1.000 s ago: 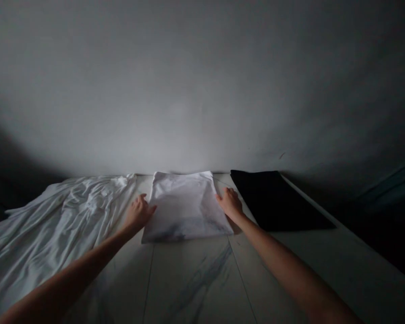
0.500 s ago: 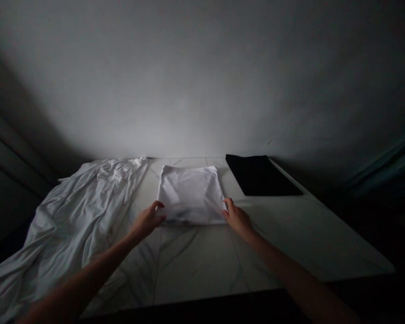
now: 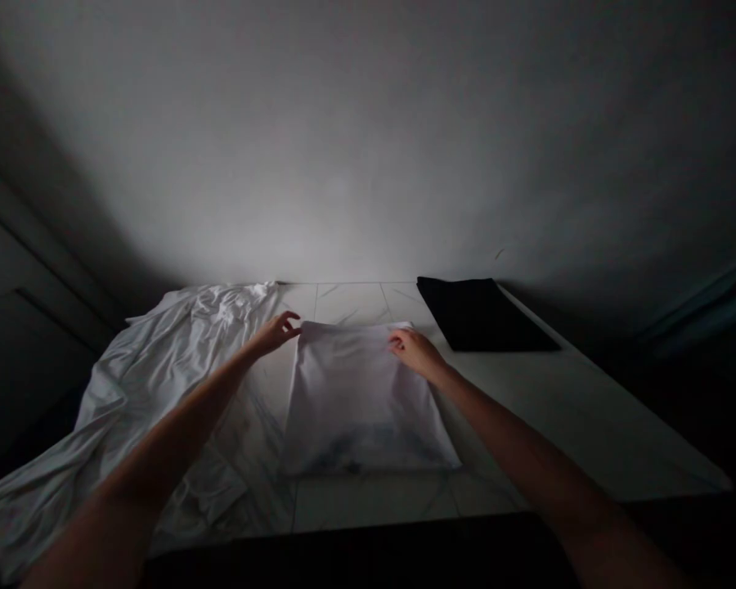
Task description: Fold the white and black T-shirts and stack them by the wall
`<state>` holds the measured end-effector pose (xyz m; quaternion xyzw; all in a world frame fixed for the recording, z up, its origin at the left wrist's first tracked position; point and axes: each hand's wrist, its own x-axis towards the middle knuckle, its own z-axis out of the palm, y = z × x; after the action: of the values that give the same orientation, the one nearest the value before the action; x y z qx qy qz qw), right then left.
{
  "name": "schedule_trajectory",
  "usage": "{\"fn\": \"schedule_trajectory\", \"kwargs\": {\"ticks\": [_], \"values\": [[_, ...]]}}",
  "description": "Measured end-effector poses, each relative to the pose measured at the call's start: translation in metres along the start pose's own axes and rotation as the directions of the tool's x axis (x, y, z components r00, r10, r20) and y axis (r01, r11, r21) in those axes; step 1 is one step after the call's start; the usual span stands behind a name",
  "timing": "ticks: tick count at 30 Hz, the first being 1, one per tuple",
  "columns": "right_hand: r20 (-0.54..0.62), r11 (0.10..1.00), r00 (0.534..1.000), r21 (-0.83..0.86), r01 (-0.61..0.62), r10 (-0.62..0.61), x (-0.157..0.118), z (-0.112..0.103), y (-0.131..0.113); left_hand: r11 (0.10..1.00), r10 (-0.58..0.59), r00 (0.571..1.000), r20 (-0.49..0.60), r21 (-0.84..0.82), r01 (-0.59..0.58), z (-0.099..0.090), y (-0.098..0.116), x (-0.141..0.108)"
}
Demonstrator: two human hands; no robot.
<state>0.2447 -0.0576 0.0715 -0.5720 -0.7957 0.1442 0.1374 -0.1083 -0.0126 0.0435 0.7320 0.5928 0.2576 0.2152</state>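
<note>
A folded white garment [image 3: 361,393] lies flat on the marble-patterned table, with a greyish print or shadow across its near end. My left hand [image 3: 276,331] is at the garment's far left corner, its thumb and forefinger apart and the fingertips at the cloth's edge. Over the far right part of the garment, my right hand [image 3: 418,352] has its fingers bent together against the fabric. Its fingertips are dim, but they appear to pinch the cloth near the far edge.
A crumpled heap of white cloth [image 3: 177,360] covers the table's left side and hangs toward the front. At the back right lies a folded black cloth [image 3: 484,315]. The marble-patterned table [image 3: 564,417] meets a plain wall [image 3: 343,147] behind. Dark fabric hangs at far right.
The white garment now reaches nearer to me and looks longer. Both hands have moved from its near sides to its far edge. The view has shifted slightly left.
</note>
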Motion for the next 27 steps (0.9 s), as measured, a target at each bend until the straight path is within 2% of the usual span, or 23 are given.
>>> {"fn": "schedule_trajectory", "kwargs": {"ticks": [3,5,7,10,14,15,19,21,24,27], "values": [[0.021,0.981,0.983,0.072,0.179,-0.181,0.042,0.030,-0.042,0.997,-0.004,0.979,0.203,-0.072,0.019,0.001,-0.005,0.044],[0.035,0.954,0.956,0.074,0.290,-0.293,0.053,0.056,-0.067,0.995,-0.014,0.939,0.344,-0.085,0.046,0.000,-0.008,0.059],[0.051,0.924,0.923,0.012,0.382,-0.382,0.054,0.080,-0.081,0.996,-0.020,0.902,0.431,-0.070,0.055,-0.003,-0.011,0.066],[0.100,0.902,0.905,-0.089,0.423,-0.414,0.050,0.106,-0.086,0.997,-0.021,0.850,0.526,-0.052,0.057,-0.008,-0.016,0.072],[0.142,0.907,0.906,-0.086,0.412,-0.398,0.046,0.117,-0.080,0.986,-0.002,0.770,0.639,-0.125,0.106,-0.006,-0.019,0.077],[0.142,0.910,0.908,-0.084,0.407,-0.393,0.046,0.116,-0.079,0.984,0.014,0.774,0.632,-0.146,0.102,-0.005,-0.019,0.078],[0.109,0.911,0.913,-0.092,0.403,-0.393,0.043,0.112,-0.081,0.975,0.119,0.868,0.483,-0.223,-0.010,0.000,-0.024,0.080],[0.103,0.898,0.901,-0.092,0.430,-0.421,0.042,0.110,-0.082,0.958,0.161,0.877,0.452,-0.284,-0.029,0.004,-0.029,0.080],[0.141,0.889,0.888,-0.082,0.451,-0.437,0.041,0.110,-0.082,0.920,0.166,0.881,0.442,-0.391,0.023,0.010,-0.039,0.076],[0.165,0.897,0.893,-0.074,0.435,-0.419,0.040,0.112,-0.083,0.877,0.094,0.903,0.419,-0.464,0.124,0.015,-0.045,0.068]]}}
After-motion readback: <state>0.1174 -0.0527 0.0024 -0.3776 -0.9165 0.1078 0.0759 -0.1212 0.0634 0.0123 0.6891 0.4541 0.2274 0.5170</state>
